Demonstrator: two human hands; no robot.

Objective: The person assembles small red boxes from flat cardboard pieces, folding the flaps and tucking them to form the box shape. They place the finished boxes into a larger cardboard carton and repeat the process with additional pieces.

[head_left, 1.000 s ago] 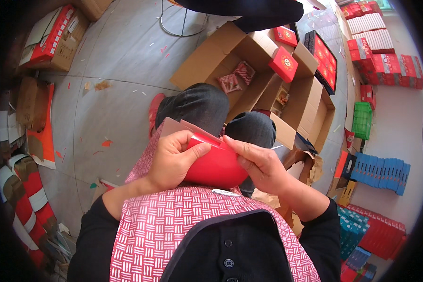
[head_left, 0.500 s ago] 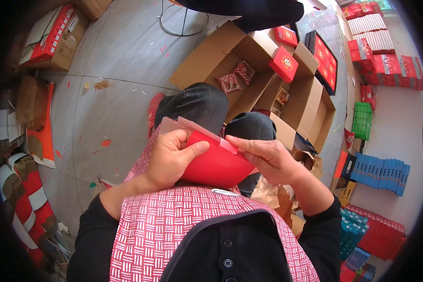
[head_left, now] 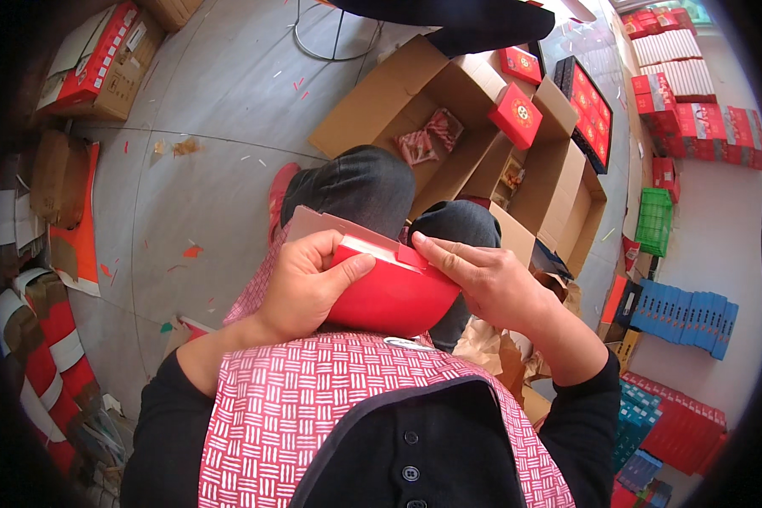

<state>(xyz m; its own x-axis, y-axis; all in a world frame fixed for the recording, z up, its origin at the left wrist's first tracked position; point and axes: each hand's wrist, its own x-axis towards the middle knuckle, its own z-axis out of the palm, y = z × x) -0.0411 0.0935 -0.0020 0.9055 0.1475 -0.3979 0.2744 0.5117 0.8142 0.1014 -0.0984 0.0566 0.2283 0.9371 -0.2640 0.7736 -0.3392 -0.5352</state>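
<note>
A red cardboard box (head_left: 395, 298) with one end turned up lies across my lap, against my checked apron. Pale inner card shows along its raised flap (head_left: 339, 227). My left hand (head_left: 303, 284) grips the left side, thumb on the red front and fingers behind. At the right corner, my right hand (head_left: 483, 279) holds the box edge, its index fingertip against a small red side tab (head_left: 411, 256) that lies bent inward. The right thumb is hidden under the hand. Between the tab and my left thumb, a white strip shows at the opening.
Open cardboard cartons (head_left: 381, 93) stand beyond my knees, with pink-and-white packets (head_left: 430, 137) inside and a red gift box (head_left: 515, 115) on an edge. A green basket (head_left: 654, 220) and blue boxes (head_left: 684, 317) line the right wall. Paper scraps dot the floor.
The small side tab, pale side showing before, is now bent inward with its red side up. The pale flap nearer me no longer stands up. My left hand keeps its grip.
</note>
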